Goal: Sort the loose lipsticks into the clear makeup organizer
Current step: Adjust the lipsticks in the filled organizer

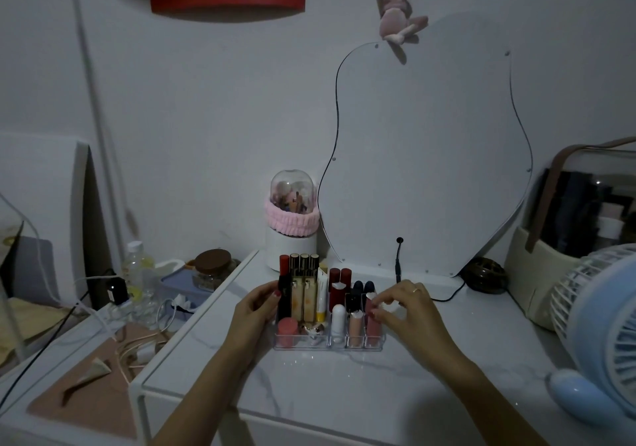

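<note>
On the white marbled bench (pixel 344 397), against the wall, stands a wavy-edged mirror (pixel 426 156). Right edge: pale blue fan (pixel 599 335), partly cut off. Behind the organizer, left of the mirror: a domed brush holder (pixel 292 218) with a pink band round it.

Clear makeup organizer (pixel 328 344) sits mid-bench, in front of the mirror. Back rows hold upright tubes: gold-capped ones, dark red ones, two dark blue caps. Front row, left to right: a coral lipstick (pixel 287 331), small loose items in the wide slot (cannot identify), a white stick (pixel 338 321), a peach tube (pixel 356 328), a pink lipstick (pixel 372 325) in the rightmost front compartment.

Left hand (pixel 256 311): fingers curled against the organizer's left side, thumb near the tall dark tube at that end; touching the side wall.

Right hand (pixel 404 308): ring on one finger; fingertips (pixel 377 311) pinched together at the top of the pink lipstick, which stands upright in its slot. Cannot tell whether the pinch is fully closed on the cap.
</note>
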